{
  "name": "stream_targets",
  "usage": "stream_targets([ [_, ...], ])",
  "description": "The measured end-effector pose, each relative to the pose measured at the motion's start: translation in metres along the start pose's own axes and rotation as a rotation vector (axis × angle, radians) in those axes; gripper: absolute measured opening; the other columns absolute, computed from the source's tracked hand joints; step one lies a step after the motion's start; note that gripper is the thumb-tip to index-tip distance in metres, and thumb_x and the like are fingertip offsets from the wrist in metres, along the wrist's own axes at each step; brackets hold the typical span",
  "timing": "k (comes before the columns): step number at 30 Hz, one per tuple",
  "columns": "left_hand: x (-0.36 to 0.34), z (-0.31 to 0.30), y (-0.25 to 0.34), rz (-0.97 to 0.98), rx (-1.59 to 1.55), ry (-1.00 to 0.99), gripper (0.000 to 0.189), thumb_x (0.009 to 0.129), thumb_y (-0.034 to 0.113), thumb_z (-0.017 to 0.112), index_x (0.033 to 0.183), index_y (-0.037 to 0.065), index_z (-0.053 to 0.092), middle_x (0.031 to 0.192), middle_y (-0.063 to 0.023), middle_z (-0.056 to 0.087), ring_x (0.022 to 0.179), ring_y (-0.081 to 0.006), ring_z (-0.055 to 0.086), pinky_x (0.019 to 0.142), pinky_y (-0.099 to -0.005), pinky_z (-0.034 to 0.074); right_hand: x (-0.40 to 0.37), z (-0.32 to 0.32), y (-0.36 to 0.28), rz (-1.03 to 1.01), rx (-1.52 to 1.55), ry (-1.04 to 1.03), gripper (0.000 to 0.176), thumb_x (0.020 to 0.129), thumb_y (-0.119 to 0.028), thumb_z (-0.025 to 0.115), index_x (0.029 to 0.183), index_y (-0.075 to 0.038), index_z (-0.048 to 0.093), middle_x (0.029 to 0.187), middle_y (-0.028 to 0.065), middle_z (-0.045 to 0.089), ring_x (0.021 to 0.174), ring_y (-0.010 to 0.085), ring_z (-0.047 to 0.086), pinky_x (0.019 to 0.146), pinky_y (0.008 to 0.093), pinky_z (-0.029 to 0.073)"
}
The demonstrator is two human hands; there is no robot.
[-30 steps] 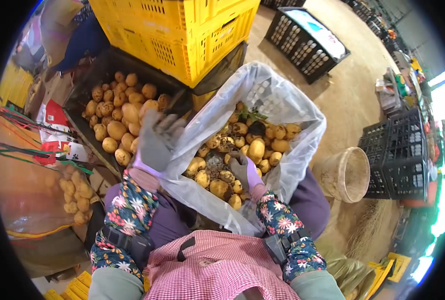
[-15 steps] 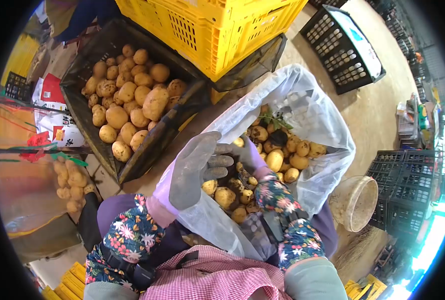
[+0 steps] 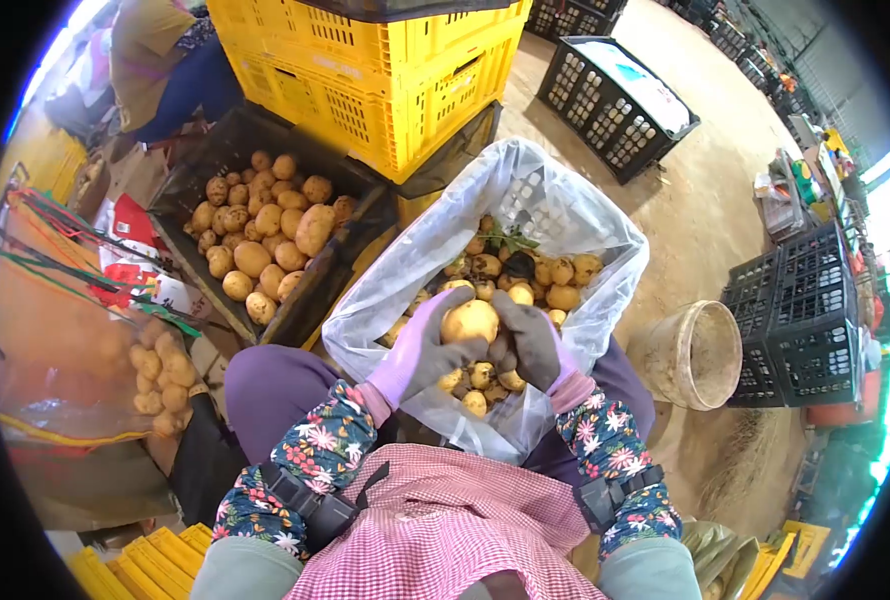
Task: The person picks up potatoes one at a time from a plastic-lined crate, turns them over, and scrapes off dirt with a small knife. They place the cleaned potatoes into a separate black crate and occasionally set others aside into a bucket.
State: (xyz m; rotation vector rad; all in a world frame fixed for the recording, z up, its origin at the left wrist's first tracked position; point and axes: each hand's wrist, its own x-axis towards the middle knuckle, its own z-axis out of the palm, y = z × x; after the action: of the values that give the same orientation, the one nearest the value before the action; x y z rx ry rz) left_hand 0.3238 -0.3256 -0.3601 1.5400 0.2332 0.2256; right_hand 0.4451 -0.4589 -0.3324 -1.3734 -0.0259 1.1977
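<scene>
A large yellow potato [image 3: 470, 322] is raised between my gloved hands, over a crate [image 3: 605, 232] lined with a clear plastic bag. My left hand [image 3: 427, 350] grips it from the left, thumb along its upper side. From the right, my right hand [image 3: 531, 345] closes against the same potato, its fingers partly hidden. Below and behind them, many potatoes [image 3: 563, 297] of mixed size lie in the lined crate, some dark with soil. Green leaves [image 3: 510, 240] and a blackened lump [image 3: 519, 264] rest among them.
Left of the lined crate is a dark-lined crate of potatoes [image 3: 253, 258]. Yellow crates [image 3: 365, 110] are stacked behind. A dirty white bucket [image 3: 687, 355], stacked black crates [image 3: 795, 310] and another black crate [image 3: 615, 105] stand right. A mesh sack [image 3: 75, 340] and a seated person [image 3: 170, 70] are left.
My left hand has come down from its raised, empty pose and now holds a potato. The right hand has drawn back from inside the crate to meet it. The view has shifted.
</scene>
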Motion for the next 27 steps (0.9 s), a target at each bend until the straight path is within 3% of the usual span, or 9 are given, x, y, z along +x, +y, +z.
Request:
stream_targets([
  [1, -0.006, 0.001, -0.003, -0.24, -0.521, 0.055, 0.066, 0.083, 0.018, 0.071, 0.135, -0.003, 0.037, 0.125, -0.011, 0.049, 0.112, -0.0177, 0.051, 0.096, -0.0294, 0.043, 0.005, -0.013, 0.005, -0.11, -0.02, -0.031, 0.032, 0.097, -0.028, 0.051, 0.107, 0.001, 0.061, 0.088, 0.0095, 0.066, 0.068, 0.0122, 0.062, 0.061, 0.0242, 0.05],
  [4, -0.019, 0.004, 0.004, -0.202, -0.478, 0.145, 0.067, 0.082, 0.013, 0.072, 0.136, -0.003, 0.036, 0.126, -0.0104, 0.047, 0.113, -0.0171, 0.051, 0.096, -0.0295, 0.043, 0.022, -0.015, 0.013, -0.394, -0.052, 0.103, 0.037, 0.097, -0.026, 0.044, 0.118, 0.003, 0.055, 0.087, 0.0101, 0.065, 0.072, 0.0122, 0.061, 0.069, 0.0242, 0.051],
  [5, -0.021, 0.003, -0.004, -0.102, -0.291, 0.173, 0.072, 0.078, 0.011, 0.076, 0.137, -0.002, 0.035, 0.13, -0.0104, 0.046, 0.114, -0.018, 0.05, 0.097, -0.0301, 0.043, 0.021, -0.016, 0.01, -0.392, -0.024, -0.028, 0.038, 0.097, -0.023, 0.046, 0.124, 0.004, 0.051, 0.108, 0.0119, 0.062, 0.095, 0.0129, 0.06, 0.086, 0.0253, 0.048],
  [9, -0.02, 0.009, -0.015, 0.067, 0.082, 0.207, 0.08, 0.068, 0.002, 0.08, 0.137, 0.002, 0.038, 0.13, -0.0093, 0.046, 0.119, -0.0202, 0.047, 0.102, -0.0348, 0.041, 0.01, -0.009, 0.006, -0.384, -0.364, -0.233, 0.048, 0.095, -0.026, 0.056, 0.132, 0.003, 0.046, 0.128, 0.011, 0.053, 0.118, 0.0154, 0.048, 0.097, 0.0274, 0.04],
  [12, -0.022, 0.01, -0.023, 0.099, 0.412, 0.232, 0.077, 0.07, 0.003, 0.079, 0.136, 0.001, 0.039, 0.13, -0.0096, 0.046, 0.121, -0.0203, 0.046, 0.102, -0.0346, 0.042, 0.008, -0.005, 0.017, -0.47, -0.39, -0.173, 0.042, 0.097, -0.029, 0.05, 0.125, 0.002, 0.053, 0.122, 0.0088, 0.056, 0.109, 0.0138, 0.054, 0.093, 0.0272, 0.044],
  [17, -0.016, 0.017, -0.018, 0.13, 0.263, 0.145, 0.078, 0.07, 0.0, 0.079, 0.137, 0.001, 0.038, 0.134, -0.0117, 0.045, 0.123, -0.0209, 0.046, 0.101, -0.0344, 0.043, 0.014, -0.021, 0.02, -0.392, -0.103, -0.12, 0.036, 0.097, -0.027, 0.05, 0.116, 0.002, 0.059, 0.108, 0.0063, 0.061, 0.099, 0.0123, 0.058, 0.085, 0.0258, 0.049],
  [23, -0.023, 0.018, 0.013, -0.147, -0.661, 0.077, 0.052, 0.098, 0.027, 0.046, 0.142, 0.003, 0.031, 0.136, -0.0088, 0.045, 0.124, -0.0186, 0.047, 0.101, -0.0332, 0.042, 0.015, -0.013, 0.018, -0.409, -0.07, -0.104, 0.035, 0.097, -0.031, 0.049, 0.113, -0.002, 0.061, 0.1, 0.0037, 0.062, 0.092, 0.0094, 0.058, 0.077, 0.0243, 0.048],
  [26, -0.025, 0.013, -0.002, -0.246, -0.76, 0.064, 0.053, 0.099, 0.033, 0.043, 0.142, 0.004, 0.032, 0.136, -0.0079, 0.045, 0.122, -0.0179, 0.048, 0.099, -0.0336, 0.044, 0.022, -0.007, 0.025, -0.814, -0.544, -0.091, 0.033, 0.097, -0.03, 0.05, 0.111, -0.003, 0.062, 0.085, -0.0017, 0.056, 0.071, 0.0032, 0.047, 0.06, 0.0172, 0.039],
  [27, -0.03, 0.012, -0.013, -0.273, -0.823, 0.026, 0.052, 0.1, 0.036, 0.041, 0.141, 0.005, 0.034, 0.135, -0.007, 0.046, 0.121, -0.018, 0.05, 0.097, -0.0346, 0.046, 0.019, -0.014, 0.024, -0.506, -0.297, -0.128, 0.032, 0.097, -0.029, 0.049, 0.111, -0.002, 0.061, 0.077, -0.0041, 0.052, 0.063, 0.003, 0.043, 0.054, 0.0175, 0.035],
])
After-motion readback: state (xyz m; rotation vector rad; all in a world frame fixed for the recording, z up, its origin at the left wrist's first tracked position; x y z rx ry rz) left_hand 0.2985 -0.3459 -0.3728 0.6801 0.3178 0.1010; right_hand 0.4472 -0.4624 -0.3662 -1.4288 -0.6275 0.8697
